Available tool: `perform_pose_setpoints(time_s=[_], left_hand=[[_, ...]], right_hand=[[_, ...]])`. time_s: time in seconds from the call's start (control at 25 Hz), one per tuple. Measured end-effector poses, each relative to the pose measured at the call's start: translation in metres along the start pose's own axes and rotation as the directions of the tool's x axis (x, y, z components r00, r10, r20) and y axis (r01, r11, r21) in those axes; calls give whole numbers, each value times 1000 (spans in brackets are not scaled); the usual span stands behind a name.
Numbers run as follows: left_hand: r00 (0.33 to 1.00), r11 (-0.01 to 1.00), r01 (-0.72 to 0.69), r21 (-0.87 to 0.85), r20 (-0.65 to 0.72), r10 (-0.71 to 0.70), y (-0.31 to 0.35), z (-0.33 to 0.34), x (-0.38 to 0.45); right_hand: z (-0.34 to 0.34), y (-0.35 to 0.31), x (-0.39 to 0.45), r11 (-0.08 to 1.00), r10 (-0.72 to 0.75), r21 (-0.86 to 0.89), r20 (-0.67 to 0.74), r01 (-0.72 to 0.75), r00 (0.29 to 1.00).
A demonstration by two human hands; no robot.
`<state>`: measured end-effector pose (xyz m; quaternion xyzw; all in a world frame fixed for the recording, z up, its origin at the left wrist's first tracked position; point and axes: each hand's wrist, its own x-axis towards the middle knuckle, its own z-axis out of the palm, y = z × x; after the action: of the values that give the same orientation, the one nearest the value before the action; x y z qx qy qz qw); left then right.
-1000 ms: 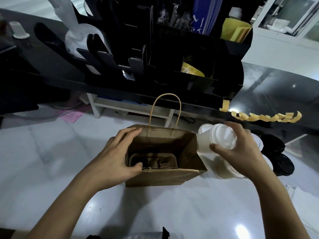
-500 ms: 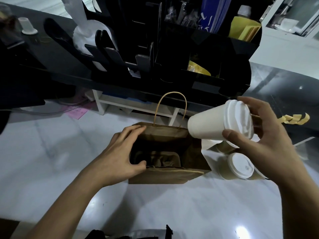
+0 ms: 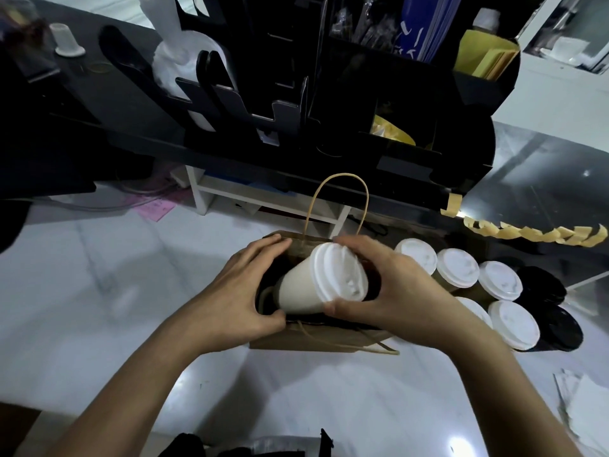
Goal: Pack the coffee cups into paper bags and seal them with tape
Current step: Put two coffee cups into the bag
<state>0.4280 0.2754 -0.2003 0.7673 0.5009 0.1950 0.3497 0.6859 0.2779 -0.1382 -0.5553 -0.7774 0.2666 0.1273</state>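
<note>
A tall black organiser [image 3: 362, 103] stands at the back of a white marble counter [image 3: 99, 308], holding yellow paper sleeves [image 3: 487, 57] and blue packets [image 3: 425, 24]. A pink slip [image 3: 155, 209] lies under the black shelf, left of a white rack [image 3: 263, 206].

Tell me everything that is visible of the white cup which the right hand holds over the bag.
The white cup looks like paper, with a white plastic lid pressed on. It is tilted, its base pointing down into the open brown paper bag and its lid towards the camera. The right hand grips it at the lid end, thumb on the near side. The left hand holds the bag's mouth open beside the cup; whether it touches the cup is unclear.
</note>
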Motion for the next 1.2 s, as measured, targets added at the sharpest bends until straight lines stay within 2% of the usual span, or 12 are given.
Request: perform_pose_setpoints(time_s=[0.28, 0.52, 0.92, 1.2], left_hand=[[1000, 1000, -3, -6, 8, 3, 0, -1, 0], [1000, 1000, -7, -16, 1, 8, 0, -1, 0], [1000, 1000, -1, -23, 13, 2, 0, -1, 1], [1000, 1000, -14, -17, 6, 14, -1, 0, 1]], right_hand=[[32, 3, 36, 960, -130, -224, 183, 170, 974], [63, 8, 57, 904, -242, -297, 235, 307, 941], [85, 3, 77, 852, -191, -410, 333, 325, 923], [94, 11, 85, 874, -183, -373, 337, 310, 923]])
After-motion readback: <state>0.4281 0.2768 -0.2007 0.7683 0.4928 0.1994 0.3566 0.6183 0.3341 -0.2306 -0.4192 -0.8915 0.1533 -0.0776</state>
